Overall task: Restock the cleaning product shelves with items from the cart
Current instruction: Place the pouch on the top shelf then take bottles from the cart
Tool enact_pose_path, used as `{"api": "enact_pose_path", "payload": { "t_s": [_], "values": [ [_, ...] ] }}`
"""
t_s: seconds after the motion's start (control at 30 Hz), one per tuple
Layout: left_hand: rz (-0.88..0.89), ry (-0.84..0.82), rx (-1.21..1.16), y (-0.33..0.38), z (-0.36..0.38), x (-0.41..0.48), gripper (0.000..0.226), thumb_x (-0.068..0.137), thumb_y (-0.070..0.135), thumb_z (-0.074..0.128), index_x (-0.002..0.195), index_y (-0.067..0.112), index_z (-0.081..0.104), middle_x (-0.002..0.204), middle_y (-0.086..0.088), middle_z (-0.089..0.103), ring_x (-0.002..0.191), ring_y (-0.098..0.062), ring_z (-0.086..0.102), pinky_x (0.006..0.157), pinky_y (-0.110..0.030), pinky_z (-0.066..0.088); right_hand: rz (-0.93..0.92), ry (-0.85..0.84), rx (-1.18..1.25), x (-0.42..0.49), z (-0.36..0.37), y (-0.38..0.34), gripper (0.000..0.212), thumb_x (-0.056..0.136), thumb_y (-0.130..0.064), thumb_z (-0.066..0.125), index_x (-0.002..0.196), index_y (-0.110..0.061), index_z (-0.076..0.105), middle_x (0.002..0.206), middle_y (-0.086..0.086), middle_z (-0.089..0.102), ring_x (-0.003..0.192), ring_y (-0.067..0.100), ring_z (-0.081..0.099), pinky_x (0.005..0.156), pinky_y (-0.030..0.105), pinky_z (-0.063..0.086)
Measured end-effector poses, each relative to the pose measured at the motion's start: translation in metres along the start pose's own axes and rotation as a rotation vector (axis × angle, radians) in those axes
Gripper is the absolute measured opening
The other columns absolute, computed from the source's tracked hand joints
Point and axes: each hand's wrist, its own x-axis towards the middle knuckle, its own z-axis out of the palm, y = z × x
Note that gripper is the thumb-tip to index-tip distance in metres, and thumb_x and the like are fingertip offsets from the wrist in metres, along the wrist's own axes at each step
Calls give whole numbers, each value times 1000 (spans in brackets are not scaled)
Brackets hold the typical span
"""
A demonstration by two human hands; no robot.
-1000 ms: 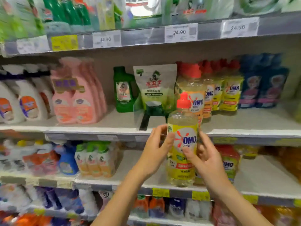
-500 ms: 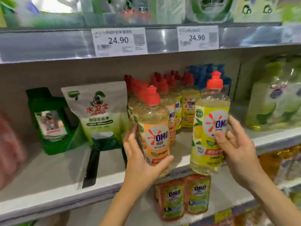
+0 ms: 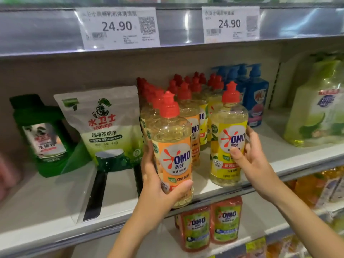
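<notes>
Supermarket shelf, seen from head height. A clear plastic dish-soap btl w/ red cap and orange OMO label [image 3: 173, 151] is gripped low by the left hand [image 3: 158, 185], thumb across the front, fingers wrapped behind. Its base is at the front lip of the grey metal shelf [image 3: 46, 211]; whether it is fully set down cannot be told. A matching clear btl w/ red cap and yellow OMO label [image 3: 229, 138] is held by the right hand [image 3: 255, 161], thumb on the label, fingers curled round the far side. It stands upright near the shelf's front edge, just right of the orange one. Rows of red-capped btls [image 3: 188, 101] are packed close behind both. A white-and-green stand-up pouch [image 3: 104, 127] is seen to the left, blue pump btls [image 3: 256, 97] to the right.

Risk, as judged: the orange btl could tip off the lip if released before being pushed back. A hard push could topple the rows behind, domino-style.
</notes>
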Motion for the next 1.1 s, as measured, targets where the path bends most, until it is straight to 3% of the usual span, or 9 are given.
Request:
{"api": "enact_pose_path", "payload": {
  "t_s": [0.1, 0.23, 0.33, 0.43, 0.57, 0.67, 0.87, 1.0, 1.1],
  "values": [
    [-16, -3, -16, -3, 0, 1, 100, 54, 73, 77, 124, 70, 6, 153, 9, 25, 138, -7, 36, 110, -42, 40, 15, -43, -46, 14, -4, 5, 72, 88, -21, 51, 149, -27, 13, 133, -13, 51, 116, -1, 57, 84, 16, 52],
    [-42, -4, -32, -6, 0, 1, 104, 54, 72, 79, 127, 69, 6, 152, 8, 30, 137, -10, 38, 109, -44, 41, 48, -27, -81, 36, -3, 16, 74, 90, -23, 53, 151, -31, 12, 142, -7, 44, 114, -6, 56, 82, 16, 53],
    [-51, -12, -37, -6, 0, 1, 106, 54, 71, 79, 129, 67, 5, 151, 8, 30, 137, -11, 39, 108, -44, 41, 68, -35, -79, 49, -4, 25, 77, 89, -30, 56, 151, -36, 11, 150, -6, 37, 126, 5, 49, 93, 28, 53],
    [-57, -15, -37, -6, 1, 1, 106, 54, 71, 79, 130, 67, 5, 152, 9, 30, 137, -11, 38, 109, -44, 41, 50, -45, -111, 58, -3, 30, 76, 90, -35, 60, 151, -35, 14, 152, -2, 33, 132, 14, 46, 90, 24, 54],
    [-58, -18, -31, -5, 0, 1, 102, 55, 73, 77, 128, 68, 6, 152, 8, 28, 137, -11, 38, 108, -43, 41, 37, -12, -165, 70, 2, 35, 87, 86, -47, 66, 152, -27, 14, 152, 4, 35, 133, 21, 46, 100, 44, 49],
    [-49, -18, -26, -6, 0, 2, 101, 55, 73, 77, 127, 68, 7, 153, 8, 27, 138, -11, 36, 109, -43, 41, 36, 19, -217, 75, 2, 39, 96, 74, -67, 66, 150, -35, 17, 152, 3, 35, 136, 26, 41, 103, 56, 43],
    [-33, -16, -23, -6, 1, 1, 103, 55, 73, 76, 127, 71, 3, 154, 11, 25, 140, -12, 33, 111, -43, 38, 7, 9, -315, 85, 5, 49, 102, 66, -84, 53, 150, -40, 15, 155, -3, 31, 141, 26, 31, 108, 61, 35],
    [-11, -10, 1, -6, 0, 3, 103, 54, 75, 74, 128, 69, 3, 155, 11, 21, 141, -11, 30, 111, -43, 38, 16, 5, -338, 85, 5, 53, 94, 72, -79, 53, 149, -43, 14, 154, -7, 32, 142, 26, 30, 108, 62, 34],
    [-5, -15, 1, -7, 0, 3, 105, 53, 78, 72, 131, 65, 3, 155, 8, 21, 142, -14, 30, 111, -45, 38, 64, 25, -298, 83, 13, 40, 74, 92, -44, 58, 152, -31, 17, 151, -1, 39, 137, 24, 40, 106, 52, 41]
  ]
}}
